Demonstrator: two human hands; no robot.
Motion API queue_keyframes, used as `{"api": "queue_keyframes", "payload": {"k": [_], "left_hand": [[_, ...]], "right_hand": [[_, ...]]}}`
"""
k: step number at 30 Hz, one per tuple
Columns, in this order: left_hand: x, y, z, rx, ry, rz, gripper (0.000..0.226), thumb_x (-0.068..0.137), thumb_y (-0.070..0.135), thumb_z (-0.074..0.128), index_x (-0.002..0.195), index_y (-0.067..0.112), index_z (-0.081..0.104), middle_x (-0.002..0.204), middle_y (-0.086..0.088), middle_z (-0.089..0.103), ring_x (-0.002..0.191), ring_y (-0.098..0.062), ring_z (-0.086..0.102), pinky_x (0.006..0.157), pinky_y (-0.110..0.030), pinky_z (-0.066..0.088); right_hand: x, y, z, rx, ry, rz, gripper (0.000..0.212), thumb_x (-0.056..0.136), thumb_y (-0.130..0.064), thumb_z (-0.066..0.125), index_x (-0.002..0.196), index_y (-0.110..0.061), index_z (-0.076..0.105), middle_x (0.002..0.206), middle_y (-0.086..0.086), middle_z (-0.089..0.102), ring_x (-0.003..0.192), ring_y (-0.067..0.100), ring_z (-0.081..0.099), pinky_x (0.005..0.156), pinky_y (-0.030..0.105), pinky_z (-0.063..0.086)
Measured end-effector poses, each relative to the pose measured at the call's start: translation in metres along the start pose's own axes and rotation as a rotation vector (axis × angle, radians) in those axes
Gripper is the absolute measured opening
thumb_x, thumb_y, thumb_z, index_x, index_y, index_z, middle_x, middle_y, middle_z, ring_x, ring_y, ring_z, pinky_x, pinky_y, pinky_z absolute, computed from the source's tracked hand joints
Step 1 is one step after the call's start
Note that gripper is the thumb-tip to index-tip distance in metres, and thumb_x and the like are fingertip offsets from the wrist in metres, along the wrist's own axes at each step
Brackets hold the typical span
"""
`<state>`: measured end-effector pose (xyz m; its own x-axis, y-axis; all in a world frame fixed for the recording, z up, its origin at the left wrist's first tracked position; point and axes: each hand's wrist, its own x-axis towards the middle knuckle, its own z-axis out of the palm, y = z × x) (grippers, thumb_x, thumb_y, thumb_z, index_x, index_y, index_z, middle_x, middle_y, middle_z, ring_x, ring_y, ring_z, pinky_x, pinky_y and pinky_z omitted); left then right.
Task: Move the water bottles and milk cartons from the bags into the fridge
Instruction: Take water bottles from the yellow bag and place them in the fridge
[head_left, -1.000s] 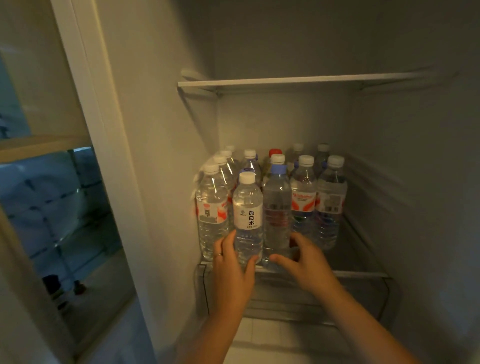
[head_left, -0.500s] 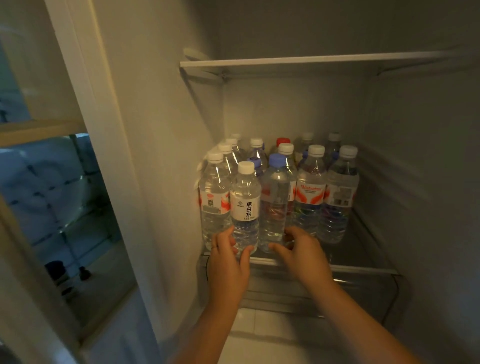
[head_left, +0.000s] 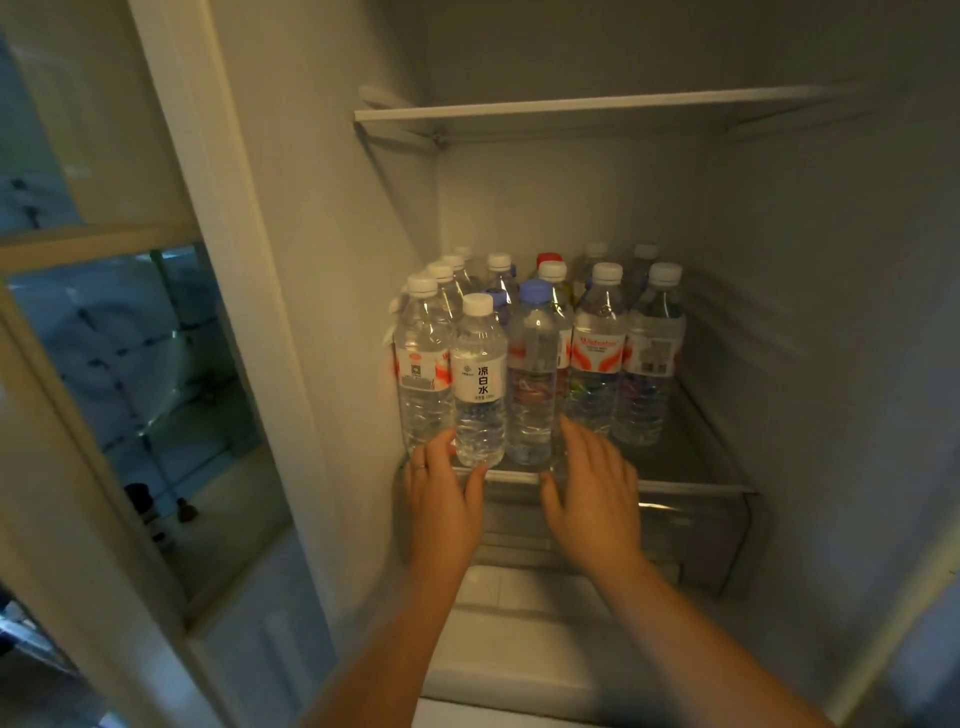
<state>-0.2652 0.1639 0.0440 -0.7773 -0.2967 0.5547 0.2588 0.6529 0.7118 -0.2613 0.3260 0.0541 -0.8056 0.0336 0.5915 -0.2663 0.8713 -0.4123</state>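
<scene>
Dim warm light, soft wide-angle blur

The water bottles (head_left: 595, 364) are showing clear, glossy plastic; their caps (head_left: 478, 304) are looking smooth. The fridge walls (head_left: 805, 260) are appearing matt.

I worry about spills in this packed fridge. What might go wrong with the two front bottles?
1. The white-label bottle and blue-capped bottle stand at the front edge of the glass shelf. A brush from the left hand or right hand, both open beside their bases, might tip them out.
2. The other water bottles look tightly packed behind, so pushing these two deeper may topple neighbours.
</scene>
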Motion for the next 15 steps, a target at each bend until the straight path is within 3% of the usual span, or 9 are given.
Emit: {"api": "queue_keyframes", "payload": {"k": [2,4,7,9,12,15], "left_hand": [[-0.011,-0.003,-0.007,0.153,-0.007,0.039,0.041,0.086,0.025,0.071,0.124,0.018,0.058,0.126,-0.006,0.058,0.12,-0.029,0.049,0.1,-0.038,0.039],[-0.026,-0.007,-0.017,0.262,-0.09,0.089,0.042,0.09,0.034,0.066,0.129,0.024,0.056,0.139,0.001,0.052,0.133,-0.028,0.04,0.106,-0.04,0.035],[-0.051,-0.015,-0.033,0.437,-0.358,0.076,0.068,0.095,0.053,0.048,0.153,0.039,0.016,0.163,0.016,0.002,0.151,-0.015,-0.002,0.121,-0.039,0.017],[-0.065,-0.014,-0.047,0.494,-0.489,0.029,0.069,0.096,0.06,0.041,0.154,0.041,0.009,0.163,0.016,-0.01,0.151,-0.014,-0.007,0.121,-0.041,0.015],[-0.093,-0.007,-0.074,0.489,-0.542,-0.011,0.063,0.096,0.063,0.037,0.153,0.042,0.019,0.165,0.012,0.004,0.152,-0.016,0.0,0.122,-0.041,0.014],[-0.13,-0.006,-0.101,0.506,-0.527,0.035,0.062,0.096,0.064,0.032,0.152,0.043,0.017,0.165,0.009,0.007,0.151,-0.018,0.0,0.122,-0.044,0.007]], "right_hand": [[-0.014,-0.002,0.0,-0.062,-0.02,0.018,0.063,0.088,-0.041,0.046,0.148,-0.02,0.038,0.15,0.004,0.042,0.138,0.027,0.037,0.11,0.05,0.029],[-0.03,-0.003,-0.001,-0.164,-0.124,0.029,0.066,0.091,-0.05,0.03,0.151,-0.024,0.031,0.159,0.005,0.029,0.146,0.03,0.024,0.115,0.055,0.017],[-0.049,-0.006,-0.007,-0.298,-0.315,0.087,0.071,0.097,-0.056,0.028,0.156,-0.032,-0.004,0.164,-0.002,-0.01,0.15,0.027,-0.013,0.115,0.059,-0.007],[-0.061,-0.011,-0.017,-0.321,-0.373,0.104,0.078,0.097,-0.056,0.034,0.154,-0.033,-0.015,0.162,-0.003,-0.022,0.148,0.028,-0.022,0.115,0.061,-0.009],[-0.085,-0.016,-0.03,-0.296,-0.447,0.085,0.079,0.095,-0.053,0.043,0.155,-0.035,-0.004,0.162,-0.006,-0.019,0.149,0.028,-0.015,0.115,0.061,-0.006],[-0.12,-0.019,-0.048,-0.195,-0.452,0.093,0.07,0.093,-0.046,0.048,0.153,-0.037,0.013,0.164,-0.009,0.001,0.151,0.024,0.0,0.117,0.06,0.002]]}}
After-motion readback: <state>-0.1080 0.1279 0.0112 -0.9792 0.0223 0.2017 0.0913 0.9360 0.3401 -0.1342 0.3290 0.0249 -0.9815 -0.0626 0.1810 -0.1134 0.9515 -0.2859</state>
